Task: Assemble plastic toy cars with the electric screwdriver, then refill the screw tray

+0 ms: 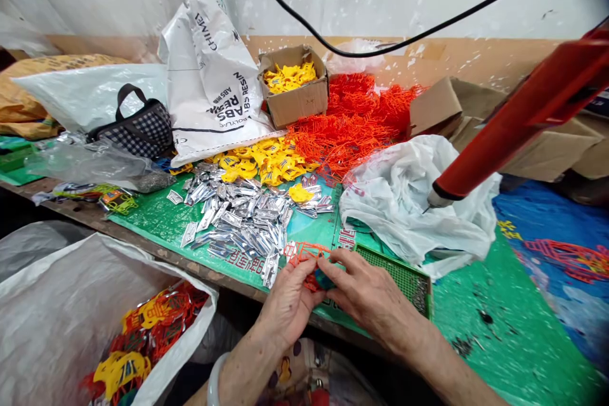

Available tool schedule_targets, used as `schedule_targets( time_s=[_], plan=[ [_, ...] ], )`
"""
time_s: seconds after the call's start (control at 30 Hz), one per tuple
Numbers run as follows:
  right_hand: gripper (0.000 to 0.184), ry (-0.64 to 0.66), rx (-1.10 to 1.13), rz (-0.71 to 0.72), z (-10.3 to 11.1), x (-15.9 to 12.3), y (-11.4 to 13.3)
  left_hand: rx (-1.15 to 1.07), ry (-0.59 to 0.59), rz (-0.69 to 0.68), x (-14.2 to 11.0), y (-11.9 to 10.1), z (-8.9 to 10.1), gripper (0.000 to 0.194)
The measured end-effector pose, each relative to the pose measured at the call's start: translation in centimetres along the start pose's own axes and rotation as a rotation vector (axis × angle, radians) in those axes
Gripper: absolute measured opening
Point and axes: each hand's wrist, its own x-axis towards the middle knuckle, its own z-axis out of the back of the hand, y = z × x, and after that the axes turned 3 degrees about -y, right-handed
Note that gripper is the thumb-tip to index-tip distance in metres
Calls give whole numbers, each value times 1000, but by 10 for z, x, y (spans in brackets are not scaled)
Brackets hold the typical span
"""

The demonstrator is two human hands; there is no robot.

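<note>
My left hand [291,302] pinches an orange plastic lattice piece [304,250] above the table's front edge. Close against it, my right hand [364,282] has its thumb and fingers bent onto the same piece. A dark blue-green bit [325,278] shows between the hands; its kind is hard to tell. Just behind lies a heap of shiny silver metal plates [242,222]. Beside my right hand sits a green tray [392,276] with small dark metal bits at its right end. Yellow plastic parts [266,162] are piled behind the silver plates.
A red power tool [518,117] hangs at the right over a white plastic bag [419,203]. Behind are a pile of orange lattice pieces [352,120] and a cardboard box [297,104] of yellow parts. An open white sack [52,304] with assembled pieces stands at lower left.
</note>
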Motion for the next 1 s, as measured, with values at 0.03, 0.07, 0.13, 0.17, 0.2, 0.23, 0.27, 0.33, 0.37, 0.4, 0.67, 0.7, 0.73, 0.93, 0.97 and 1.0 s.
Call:
schedule_targets(
  time_s=[0.03, 0.07, 0.13, 0.17, 0.2, 0.23, 0.27, 0.33, 0.37, 0.4, 0.67, 0.7, 0.73, 0.93, 0.97, 1.0],
  plan=[
    [53, 29, 15, -9, 1, 0, 0, 3, -6, 2, 0, 1, 1, 22],
    [55, 41, 27, -11, 1, 1, -1, 5, -15, 5, 0, 1, 2, 23],
    [54, 29, 57, 3, 1, 0, -4, 1, -31, 15, 0, 0, 2, 22],
    [52, 8, 66, 9, 0, -1, -6, -3, -36, 19, 0, -1, 2, 22],
    [49, -25, 67, 11, -1, -3, -9, -6, -38, 22, 0, -3, 2, 22],
    [47, -69, 62, 8, -2, -4, -12, -4, -34, 27, 0, -4, 1, 22],
    [45, -121, 56, -2, -3, -5, -14, 2, -25, 31, -1, -5, 1, 23],
    [40, -230, 63, -35, -5, -7, -18, 17, -3, 41, -2, -5, 0, 24],
    [38, -283, 78, -48, -5, -8, -18, 22, 9, 44, -2, -4, 0, 24],
    [35, -328, 96, -56, -6, -8, -18, 23, 22, 43, -3, -3, 0, 25],
    [33, -409, 8, -117, -9, 1, 1, 11, 94, -13, -6, 5, -3, 21],
    [33, -405, 2, -120, -10, 1, 2, 11, 92, -19, -6, 5, -4, 21],
    [33, -405, -3, -122, -11, 1, 2, 11, 90, -25, -7, 5, -4, 21],
    [32, -437, 41, -160, -19, -2, 2, -13, 66, -44, -6, 9, -2, 20],
    [32, -442, 61, -170, -20, -2, 2, -11, 66, -42, -6, 10, -2, 20],
    [32, -448, 76, -177, -21, -2, 2, -8, 67, -41, -6, 11, -2, 20]
  ],
)
